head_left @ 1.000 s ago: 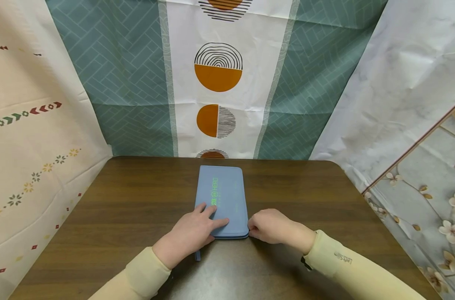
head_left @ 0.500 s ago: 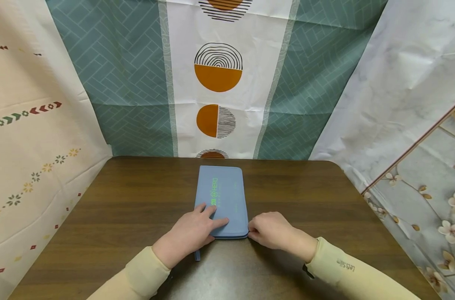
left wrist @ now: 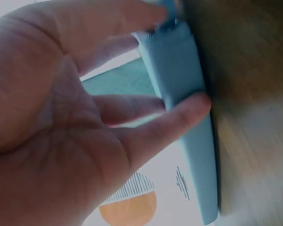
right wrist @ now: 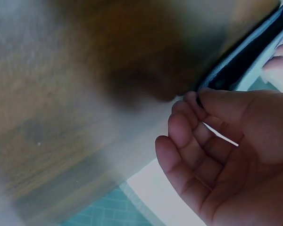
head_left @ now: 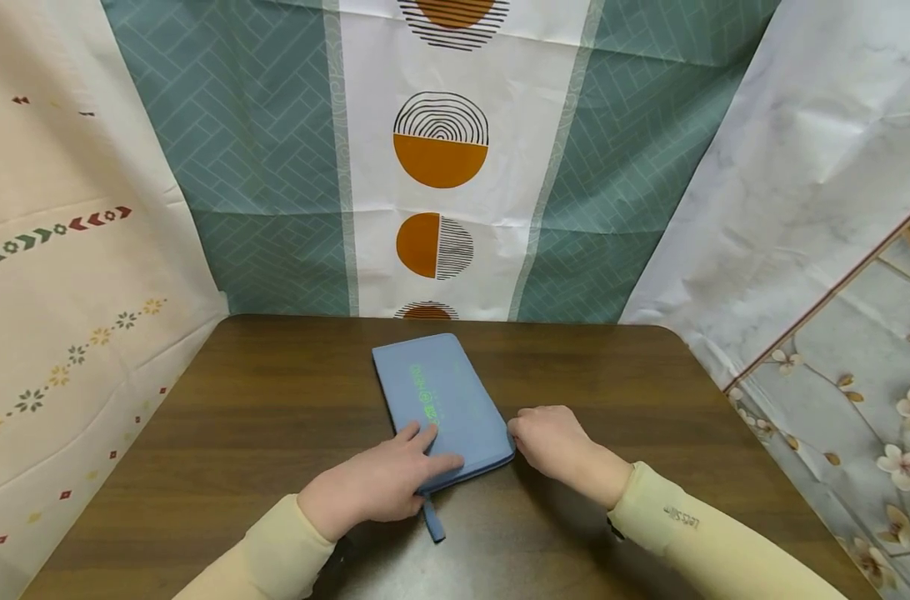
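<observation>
A blue zippered case (head_left: 462, 392) with green lettering lies slanted on the table, its far end toward the left. A short blue strap (head_left: 433, 521) sticks out from its near left corner. My left hand (head_left: 383, 483) rests on the near left part, fingers spread over the cover and long edge. In the left wrist view, the thumb (left wrist: 146, 16) is at the strap end. At the near right corner my right hand (head_left: 552, 437) pinches the small dark zipper pull (right wrist: 199, 100), mostly hidden by the fingers. A dark gap shows along the case's edge in the right wrist view.
The brown wooden table (head_left: 275, 400) spreads around the case. Behind it hangs a green and white patterned curtain (head_left: 267, 167), with a cream cloth (head_left: 72, 292) at left and a floral one (head_left: 837, 375) at right.
The case has turned counter-clockwise, its far end swinging left and its near corner and strap shifting right. Both hands have shifted slightly with it, keeping their places on the case and zipper pull.
</observation>
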Motion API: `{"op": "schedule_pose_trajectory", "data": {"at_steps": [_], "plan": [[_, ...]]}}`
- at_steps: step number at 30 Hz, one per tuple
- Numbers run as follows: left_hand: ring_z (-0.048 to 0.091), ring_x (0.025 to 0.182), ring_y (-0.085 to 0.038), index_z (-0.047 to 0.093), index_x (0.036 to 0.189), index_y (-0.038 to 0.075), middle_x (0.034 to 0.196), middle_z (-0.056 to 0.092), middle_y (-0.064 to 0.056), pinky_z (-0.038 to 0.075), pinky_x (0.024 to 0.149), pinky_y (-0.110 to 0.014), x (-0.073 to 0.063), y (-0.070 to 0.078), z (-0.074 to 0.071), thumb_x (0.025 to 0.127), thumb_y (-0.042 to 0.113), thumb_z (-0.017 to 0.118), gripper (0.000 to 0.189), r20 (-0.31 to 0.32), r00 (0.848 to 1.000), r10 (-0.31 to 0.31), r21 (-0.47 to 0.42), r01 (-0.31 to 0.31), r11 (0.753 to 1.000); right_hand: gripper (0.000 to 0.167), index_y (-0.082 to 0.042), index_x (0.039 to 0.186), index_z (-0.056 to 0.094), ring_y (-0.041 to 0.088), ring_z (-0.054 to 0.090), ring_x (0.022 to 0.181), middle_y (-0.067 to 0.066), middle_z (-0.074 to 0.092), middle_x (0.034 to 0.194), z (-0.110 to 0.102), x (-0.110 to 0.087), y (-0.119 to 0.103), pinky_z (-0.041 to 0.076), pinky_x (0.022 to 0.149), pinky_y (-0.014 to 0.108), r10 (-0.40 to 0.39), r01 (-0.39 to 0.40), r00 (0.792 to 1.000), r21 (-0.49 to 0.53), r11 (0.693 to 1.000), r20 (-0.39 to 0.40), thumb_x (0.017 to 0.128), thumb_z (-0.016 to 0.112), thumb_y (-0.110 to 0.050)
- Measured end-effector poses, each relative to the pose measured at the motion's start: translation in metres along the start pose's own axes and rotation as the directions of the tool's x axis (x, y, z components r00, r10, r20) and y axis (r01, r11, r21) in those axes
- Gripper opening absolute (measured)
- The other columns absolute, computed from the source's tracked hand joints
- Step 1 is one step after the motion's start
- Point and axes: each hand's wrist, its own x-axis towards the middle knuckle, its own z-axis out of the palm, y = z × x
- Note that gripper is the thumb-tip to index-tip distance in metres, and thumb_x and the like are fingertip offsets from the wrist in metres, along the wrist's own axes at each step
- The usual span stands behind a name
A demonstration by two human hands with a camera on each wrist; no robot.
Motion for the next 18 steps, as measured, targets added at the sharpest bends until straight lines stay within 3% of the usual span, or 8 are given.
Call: {"op": "schedule_pose_trajectory", "data": {"at_steps": [2, 4, 7, 9, 11, 14, 16, 18], "plan": [[0.056, 0.137, -0.045, 0.067, 0.151, 0.024, 0.155, 0.056, -0.026, 0.057, 0.099, -0.051, -0.001, 0.0, -0.002, 0.094, -0.008, 0.079, 0.067, 0.004, 1.0, 0.005, -0.011, -0.005, 1.0, 0.029, -0.018, 0.072, 0.066, 0.019, 0.061, 0.059, -0.001, 0.058, 0.068, 0.002, 0.004, 0.002, 0.048, 0.051, 0.038, 0.0, 0.0, 1.0, -0.004, 1.0, -0.007, 0.089, 0.081, 0.001], [0.062, 0.126, -0.039, 0.07, 0.146, 0.026, 0.146, 0.063, -0.021, 0.06, 0.091, -0.047, -0.001, -0.001, -0.003, 0.09, -0.016, 0.078, 0.071, -0.032, 0.999, 0.023, 0.027, -0.023, 0.999, 0.03, -0.017, 0.071, 0.066, 0.02, 0.061, 0.06, -0.001, 0.059, 0.068, 0.003, 0.008, 0.004, 0.048, 0.051, 0.039, 0.005, -0.005, 1.0, -0.008, 1.0, -0.009, 0.089, 0.08, 0.001], [0.062, 0.102, -0.027, 0.077, 0.137, 0.029, 0.123, 0.07, -0.01, 0.058, 0.078, -0.036, 0.002, -0.006, -0.002, 0.083, -0.007, 0.091, 0.067, -0.128, 0.989, 0.08, 0.152, -0.06, 0.987, 0.029, -0.016, 0.072, 0.068, 0.023, 0.064, 0.062, 0.001, 0.06, 0.069, 0.007, 0.016, 0.005, 0.049, 0.051, 0.04, 0.009, -0.009, 1.0, -0.034, 0.999, -0.011, 0.09, 0.078, 0.004], [0.06, 0.095, -0.023, 0.079, 0.132, 0.03, 0.112, 0.069, -0.005, 0.056, 0.077, -0.034, 0.004, -0.011, -0.001, 0.078, 0.004, 0.1, 0.064, -0.172, 0.979, 0.111, 0.207, -0.074, 0.976, 0.027, -0.016, 0.075, 0.071, 0.024, 0.065, 0.063, 0.002, 0.062, 0.07, 0.01, 0.022, 0.005, 0.05, 0.052, 0.04, 0.014, -0.015, 1.0, -0.058, 0.998, -0.005, 0.09, 0.077, 0.006], [0.063, 0.103, -0.024, 0.08, 0.131, 0.03, 0.114, 0.068, -0.005, 0.057, 0.088, -0.038, 0.005, -0.016, 0.0, 0.077, 0.015, 0.104, 0.061, -0.182, 0.976, 0.117, 0.208, -0.078, 0.975, 0.026, -0.016, 0.078, 0.074, 0.025, 0.066, 0.065, 0.003, 0.063, 0.071, 0.013, 0.028, 0.006, 0.051, 0.053, 0.04, 0.021, -0.021, 1.0, -0.073, 0.997, -0.003, 0.09, 0.077, 0.008], [0.063, 0.13, -0.037, 0.078, 0.137, 0.027, 0.138, 0.066, -0.012, 0.054, 0.105, -0.052, 0.008, -0.022, 0.004, 0.083, 0.024, 0.101, 0.058, -0.137, 0.988, 0.078, 0.124, -0.061, 0.99, 0.027, -0.017, 0.082, 0.077, 0.024, 0.067, 0.067, 0.004, 0.063, 0.073, 0.017, 0.04, 0.01, 0.052, 0.054, 0.04, 0.038, -0.038, 0.999, -0.075, 0.996, 0.002, 0.092, 0.077, 0.008], [0.058, 0.139, -0.046, 0.076, 0.141, 0.026, 0.151, 0.061, -0.016, 0.051, 0.109, -0.06, 0.011, -0.023, 0.008, 0.087, 0.028, 0.097, 0.057, -0.114, 0.993, 0.043, 0.091, -0.032, 0.995, 0.027, -0.017, 0.082, 0.076, 0.023, 0.067, 0.068, 0.004, 0.062, 0.073, 0.02, 0.049, 0.015, 0.052, 0.055, 0.04, 0.045, -0.044, 0.999, -0.061, 0.997, 0.004, 0.094, 0.076, 0.007], [0.06, 0.137, -0.048, 0.074, 0.143, 0.025, 0.154, 0.061, -0.017, 0.052, 0.108, -0.06, 0.013, -0.023, 0.012, 0.089, 0.033, 0.095, 0.058, -0.119, 0.993, 0.021, 0.113, -0.007, 0.994, 0.027, -0.018, 0.083, 0.076, 0.023, 0.067, 0.069, 0.004, 0.062, 0.074, 0.023, 0.059, 0.019, 0.053, 0.056, 0.041, 0.044, -0.043, 0.999, -0.053, 0.998, 0.01, 0.097, 0.076, 0.005]]}}
